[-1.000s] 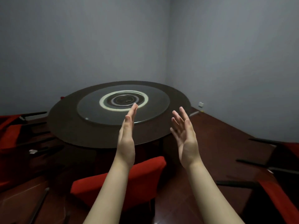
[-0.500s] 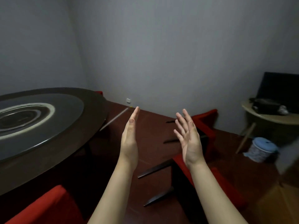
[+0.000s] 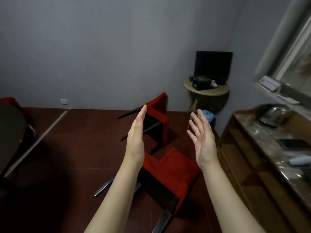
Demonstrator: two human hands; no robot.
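Over two tipped red chairs (image 3: 175,167): left grip (image 3: 136,140), right grip (image 3: 204,145), both empty, fingers straight.

1. Left hand (image 3: 137,132) and right hand (image 3: 202,140): raised, fingers straight, palms facing, apart.
2. Near red chair (image 3: 175,166) and far red chair (image 3: 157,105): tipped over on the floor.
3. Counter (image 3: 252,129), right: kettle (image 3: 272,115), phone (image 3: 293,144).

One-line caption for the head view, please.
Open left hand and right hand raised, holding nothing, before a toppled red chair; kettle on sideboard.

Two overturned red chairs (image 3: 171,167) on floor (image 3: 75,145)
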